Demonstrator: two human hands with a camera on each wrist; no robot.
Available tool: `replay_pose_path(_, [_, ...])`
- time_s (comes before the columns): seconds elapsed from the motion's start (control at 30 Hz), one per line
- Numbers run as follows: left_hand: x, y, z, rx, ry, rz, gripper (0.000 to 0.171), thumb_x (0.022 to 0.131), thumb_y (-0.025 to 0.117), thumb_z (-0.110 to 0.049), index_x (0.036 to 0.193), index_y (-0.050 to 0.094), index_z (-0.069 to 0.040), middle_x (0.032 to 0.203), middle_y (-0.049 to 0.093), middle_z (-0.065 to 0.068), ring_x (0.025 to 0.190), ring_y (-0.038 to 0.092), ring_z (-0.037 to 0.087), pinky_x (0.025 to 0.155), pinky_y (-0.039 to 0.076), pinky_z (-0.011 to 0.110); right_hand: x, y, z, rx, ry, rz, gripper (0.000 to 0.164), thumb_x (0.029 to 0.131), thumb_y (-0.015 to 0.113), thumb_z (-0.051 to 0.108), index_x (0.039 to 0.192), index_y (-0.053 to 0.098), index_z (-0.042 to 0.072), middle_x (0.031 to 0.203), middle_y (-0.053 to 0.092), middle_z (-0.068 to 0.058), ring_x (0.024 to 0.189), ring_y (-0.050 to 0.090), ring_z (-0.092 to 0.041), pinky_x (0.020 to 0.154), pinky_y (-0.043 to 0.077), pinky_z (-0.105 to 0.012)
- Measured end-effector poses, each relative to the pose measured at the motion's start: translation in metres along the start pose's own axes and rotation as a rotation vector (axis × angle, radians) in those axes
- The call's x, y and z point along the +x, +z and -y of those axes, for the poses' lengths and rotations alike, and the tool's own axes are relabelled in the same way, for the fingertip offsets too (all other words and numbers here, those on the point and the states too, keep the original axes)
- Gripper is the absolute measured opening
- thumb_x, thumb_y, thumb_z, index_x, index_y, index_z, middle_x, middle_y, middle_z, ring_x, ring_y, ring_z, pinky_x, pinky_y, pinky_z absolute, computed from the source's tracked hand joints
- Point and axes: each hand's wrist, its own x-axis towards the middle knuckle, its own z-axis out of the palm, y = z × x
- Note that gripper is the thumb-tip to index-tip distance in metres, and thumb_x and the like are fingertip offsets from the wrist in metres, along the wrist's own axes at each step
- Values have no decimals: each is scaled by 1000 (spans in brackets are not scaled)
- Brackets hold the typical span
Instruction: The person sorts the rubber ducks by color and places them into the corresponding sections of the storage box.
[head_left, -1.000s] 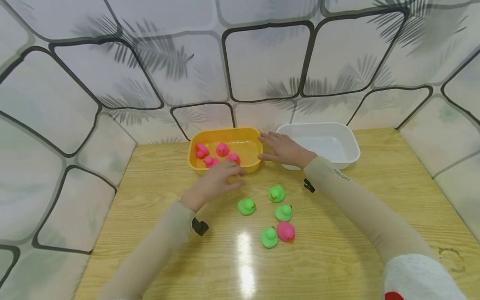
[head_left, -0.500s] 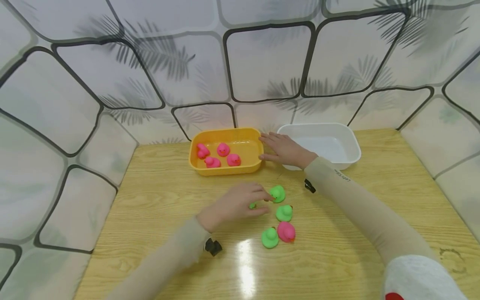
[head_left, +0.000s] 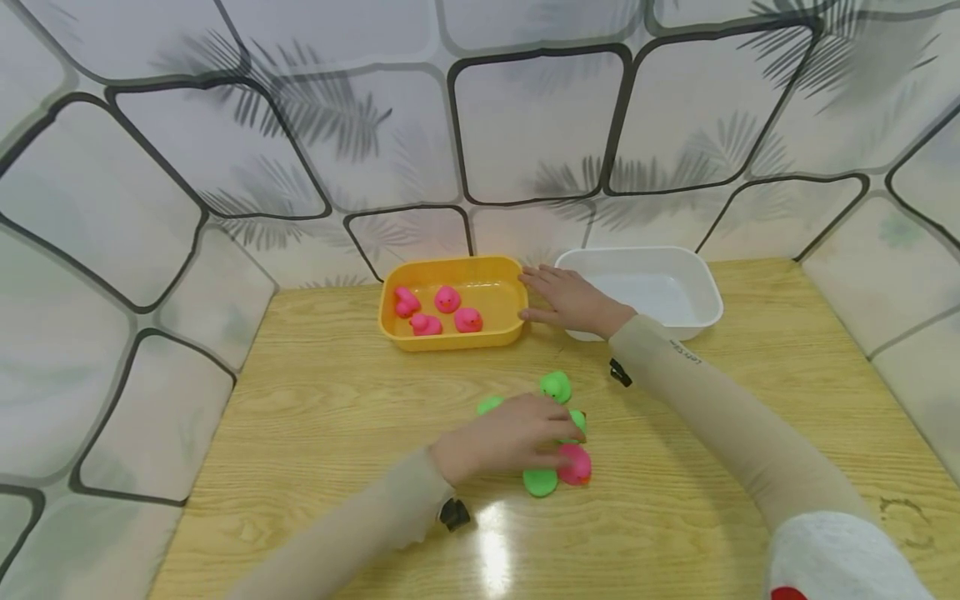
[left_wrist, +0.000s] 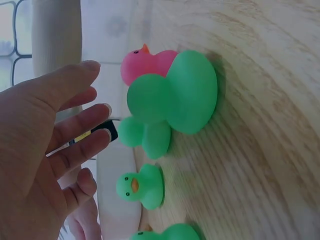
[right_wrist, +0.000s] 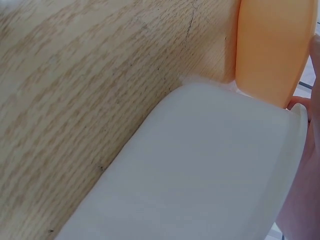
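My left hand [head_left: 516,437] hovers over the loose rubber ducks, its fingertips overlapping the pink rubber duck [head_left: 576,465]. In the left wrist view the fingers of that left hand [left_wrist: 45,135] are loosely bent and hold nothing, beside a green rubber duck [left_wrist: 192,92] that partly hides the pink one. Around it sit several green ducks, one [head_left: 556,386] farther back and another [head_left: 540,483] nearest me, partly covered by the hand. My right hand [head_left: 572,302] lies with straight fingers, fingertips at the right rim of the yellow tub [head_left: 487,341].
Inside the yellow tub are several pink ducks [head_left: 447,299], all towards its left. Under my right forearm and wrist is the left side of a white tub [head_left: 708,292]. A patterned wall covering [head_left: 532,125] rises behind the wooden table [head_left: 322,367].
My left hand has moved from the yellow tub's front edge towards me and rightward, over the green ducks to the pink one. The right hand stays at the tub's rim.
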Motion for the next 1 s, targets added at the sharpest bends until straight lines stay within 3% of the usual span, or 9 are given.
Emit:
replay_pose_path(0.27, [6,10,-7,59,6,45,31,101,69,-43,123,74,-23,110,67,-10,102,60,5,87,47,19,-1,1,0,-5,-3,-5,79,106,54,52,163,29,3,169,28,-19,156,22,-44,124,18,-61])
replay_pose_path(0.47, [7,15,-8,111,10,44,28,98,70,-48,118,74,-28,101,65,-14,96,57,3,78,41,17,-1,0,0,15,3,-6,79,106,55,52,163,29,3,169,27,-18,156,21,-43,124,17,-62])
replay_pose_path(0.8, [7,15,-10,152,26,56,22,99,70,-45,113,74,-29,98,66,-14,96,60,5,80,49,20,0,3,-2,1,-10,-18,80,106,54,53,163,29,3,169,27,-19,156,22,-44,124,18,-62])
replay_pose_path(1.0, [8,15,-12,160,33,47,22,100,69,-45,114,74,-29,97,65,-14,93,59,4,77,47,18,-1,1,0,5,0,-17,79,106,56,50,163,30,3,169,28,-19,156,22,-43,124,18,-62])
